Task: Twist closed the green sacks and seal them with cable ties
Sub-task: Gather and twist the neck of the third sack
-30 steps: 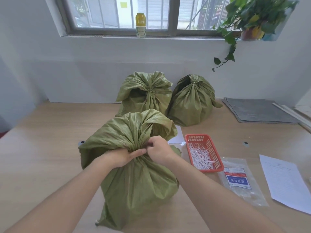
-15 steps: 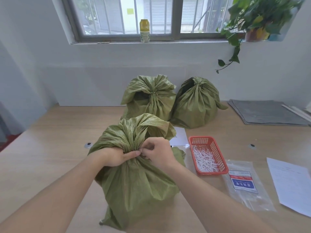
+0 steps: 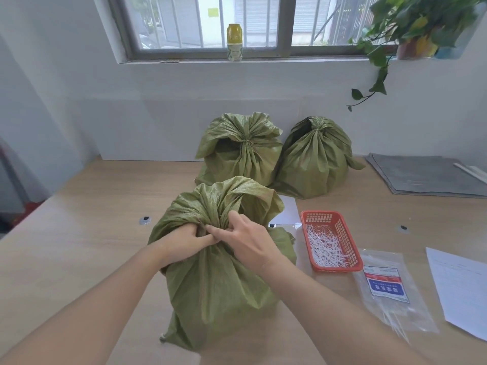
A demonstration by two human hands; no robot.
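Near sack: a green woven sack (image 3: 216,283) stands on the wooden bench (image 3: 87,222) right in front of the person, its mouth gathered into a bunched neck with loose fabric flaring above
Left hand: the left hand (image 3: 184,241) is clamped round the neck from the left, fingers wrapped into the folds
Right hand: the right hand (image 3: 247,241) is closed on the same neck from the right, fingertips pinching into the gather where it meets the left thumb
Tie on this sack: none visible; the hands cover the neck, so I cannot tell whether one is started
Finished sacks: two more green sacks, one at back left (image 3: 242,151) and one at back right (image 3: 315,156), stand against the wall with necks already cinched
Cable ties: a heap of white cable ties (image 3: 325,246) lies in a red mesh basket (image 3: 320,216) just right of the near sack; a clear packet of ties (image 3: 390,291) lies beside it
Step in hand: likely tightening the twist before tying
Risk, unwinding: the stiff weave may spring open if either hand lets go to reach for a tie
Risk, loose seal: a tie placed above the twist could slip off the flared fabric
Risk, tipping: a hard sideways pull might topple the sack toward the basket
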